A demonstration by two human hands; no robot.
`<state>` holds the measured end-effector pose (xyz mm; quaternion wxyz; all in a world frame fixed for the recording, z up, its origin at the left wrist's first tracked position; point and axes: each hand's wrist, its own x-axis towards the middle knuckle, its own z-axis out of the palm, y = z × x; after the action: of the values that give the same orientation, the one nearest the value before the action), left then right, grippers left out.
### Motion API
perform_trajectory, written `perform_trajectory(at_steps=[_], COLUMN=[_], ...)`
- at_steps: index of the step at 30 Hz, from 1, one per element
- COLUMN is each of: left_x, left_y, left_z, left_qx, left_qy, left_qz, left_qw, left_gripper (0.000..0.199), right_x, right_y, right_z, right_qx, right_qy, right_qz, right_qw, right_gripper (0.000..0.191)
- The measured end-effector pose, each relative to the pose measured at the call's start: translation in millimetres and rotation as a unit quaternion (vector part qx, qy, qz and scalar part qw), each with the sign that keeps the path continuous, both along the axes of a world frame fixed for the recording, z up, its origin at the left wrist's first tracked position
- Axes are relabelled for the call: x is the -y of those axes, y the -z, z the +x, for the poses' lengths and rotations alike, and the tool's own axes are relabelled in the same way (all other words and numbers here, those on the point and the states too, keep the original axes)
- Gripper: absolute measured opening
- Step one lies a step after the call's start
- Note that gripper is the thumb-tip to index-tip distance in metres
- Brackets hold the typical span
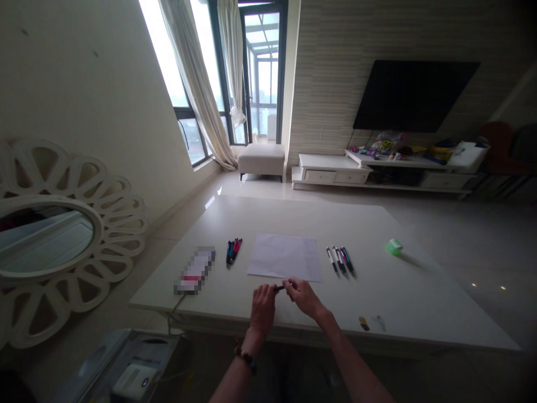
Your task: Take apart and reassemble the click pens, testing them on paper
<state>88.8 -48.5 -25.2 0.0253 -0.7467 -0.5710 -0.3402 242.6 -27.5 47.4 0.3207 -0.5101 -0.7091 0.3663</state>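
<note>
Both my hands are on a dark pen (280,288) near the front edge of the white table (335,221). My left hand (263,308) is closed around one end of it. The fingers of my right hand (302,296) pinch the other end. Just beyond them lies a sheet of paper (274,254) with lines of writing along its right side. A group of pens (233,252) with dark and pink barrels lies left of the sheet. More pens (342,260), white, dark and coloured, lie to its right.
A blurred-out phone (196,271) with a cable lies at the table's left. A green and white item (394,247) stands on the right. Two small items, one dark and yellow (363,323), lie near the front edge. An open drawer or box (138,358) is at lower left.
</note>
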Motion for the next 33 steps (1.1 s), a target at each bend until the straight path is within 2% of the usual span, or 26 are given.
perform_trajectory(at_steps=[3,7,11,14,18,21,26,29,33], left_x=[-0.1,0.4,1.0,1.2,1.0,1.1,1.4,1.4,1.3], left_y=[0.3,-0.4,-1.8,-2.9,-3.2,-2.2,-1.2,-1.4,-1.5], left_z=[-0.5,0.1,1.0,1.4,1.5,1.2,1.1,1.2,1.1], left_qx=[0.001,-0.001,-0.003,-0.002,-0.001,-0.002,-0.001,0.002,0.003], left_qy=[0.002,-0.005,-0.005,-0.015,-0.010,-0.006,0.001,0.003,0.004], left_qz=[0.001,0.006,0.016,0.017,0.013,0.004,-0.014,-0.015,-0.010], left_qw=[1.000,1.000,1.000,1.000,1.000,1.000,1.000,1.000,1.000], left_gripper=[0.019,0.019,0.018,0.017,0.017,0.019,0.019,0.019,0.020], right_x=[0.3,-0.3,0.3,0.9,1.8,2.5,1.9,0.2,-1.6], right_y=[0.7,0.1,-0.8,-0.3,3.6,6.3,6.0,4.7,4.2], right_z=[-1.8,-0.6,-1.4,-2.5,-1.7,-0.2,3.1,5.6,7.0], right_qx=[0.001,-0.020,0.007,-0.004,-0.019,-0.037,-0.020,-0.020,-0.007], right_qy=[0.011,-0.006,0.026,0.011,0.007,-0.001,0.009,-0.004,-0.013], right_qz=[-0.004,-0.020,-0.003,-0.003,-0.006,-0.014,-0.003,-0.003,-0.014], right_qw=[1.000,1.000,1.000,1.000,1.000,0.999,1.000,1.000,1.000], right_gripper=[0.050,0.044,0.049,0.042,0.047,0.042,0.044,0.038,0.046])
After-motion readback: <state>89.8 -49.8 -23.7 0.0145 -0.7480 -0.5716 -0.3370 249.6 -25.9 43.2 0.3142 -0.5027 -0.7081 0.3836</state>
